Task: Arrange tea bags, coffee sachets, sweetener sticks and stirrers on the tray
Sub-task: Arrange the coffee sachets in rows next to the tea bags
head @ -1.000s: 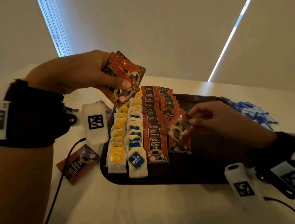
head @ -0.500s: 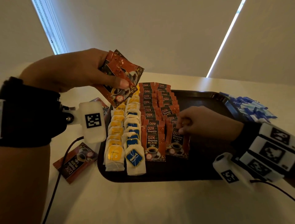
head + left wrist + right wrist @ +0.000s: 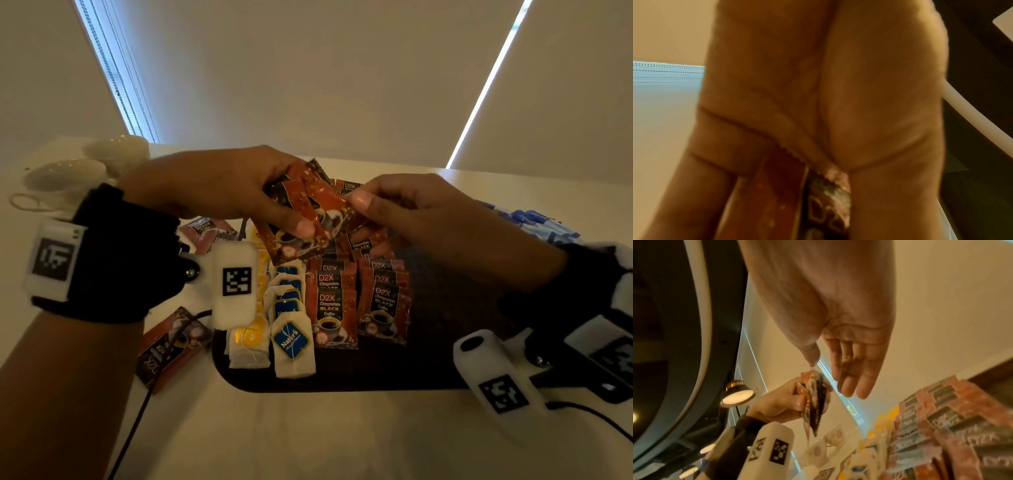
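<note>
in the head view the left hand (image 3: 219, 192) holds a fanned stack of red coffee sachets (image 3: 301, 219) above the far end of the dark tray (image 3: 342, 380), thumb clamped across their faces, their long axes slanting down and toward the person's left. the right hand (image 3: 431, 219) meets the stack from the other side, thumb and forefinger pinching the upper right corner of the front sachet. on the tray four rows run lengthwise away from the person: yellow-tag tea bags (image 3: 248, 342), blue-tag tea bags (image 3: 294, 346), and two rows of coffee sachets (image 3: 330, 315), labels upright toward the person; each row overlaps too much to count. two loose sachets (image 3: 171, 346) lie on the white table (image 3: 308, 435) left of the tray, one near, one farther back. blue sweetener sticks (image 3: 534, 222) are heaped past the right wrist, and two white cups (image 3: 116, 154) stand far left. in the left wrist view, close and blurred, the fingers (image 3: 719, 186) and thumb squeeze the sachets edge-on, perhaps two or three. in the right wrist view the thumb tip touches the stack's top corner while the other fingers (image 3: 857, 369) hang fairly straight; the stack points downward there.
</note>
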Demonstrator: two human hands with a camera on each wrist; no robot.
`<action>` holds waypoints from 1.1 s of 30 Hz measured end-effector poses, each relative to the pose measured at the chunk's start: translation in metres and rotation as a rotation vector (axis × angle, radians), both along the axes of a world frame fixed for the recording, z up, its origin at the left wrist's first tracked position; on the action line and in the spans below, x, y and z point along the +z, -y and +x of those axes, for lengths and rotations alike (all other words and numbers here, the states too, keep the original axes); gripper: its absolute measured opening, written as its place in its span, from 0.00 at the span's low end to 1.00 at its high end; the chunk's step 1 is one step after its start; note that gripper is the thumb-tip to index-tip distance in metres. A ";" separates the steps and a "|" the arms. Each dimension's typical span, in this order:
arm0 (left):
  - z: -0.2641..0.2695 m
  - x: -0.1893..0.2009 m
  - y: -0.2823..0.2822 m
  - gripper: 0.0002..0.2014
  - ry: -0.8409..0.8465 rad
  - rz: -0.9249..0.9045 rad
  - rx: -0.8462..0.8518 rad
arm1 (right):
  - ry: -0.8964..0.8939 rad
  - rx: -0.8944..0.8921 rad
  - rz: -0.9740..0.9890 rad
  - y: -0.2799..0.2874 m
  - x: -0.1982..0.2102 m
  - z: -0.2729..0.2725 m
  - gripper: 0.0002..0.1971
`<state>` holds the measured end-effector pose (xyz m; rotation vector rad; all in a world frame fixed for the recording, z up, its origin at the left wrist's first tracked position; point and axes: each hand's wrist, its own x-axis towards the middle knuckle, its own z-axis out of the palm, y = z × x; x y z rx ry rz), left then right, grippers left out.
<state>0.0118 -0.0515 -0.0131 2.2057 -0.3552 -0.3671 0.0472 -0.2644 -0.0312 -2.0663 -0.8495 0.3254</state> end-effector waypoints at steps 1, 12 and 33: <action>0.000 -0.001 0.002 0.20 0.010 0.002 -0.011 | -0.045 0.009 0.034 0.000 -0.001 -0.002 0.11; 0.001 -0.002 0.006 0.23 -0.010 -0.116 -0.105 | -0.366 -0.053 0.199 0.004 -0.002 -0.001 0.13; 0.003 -0.004 -0.001 0.19 0.109 -0.088 -0.090 | -0.193 -0.244 0.217 0.010 -0.009 -0.007 0.07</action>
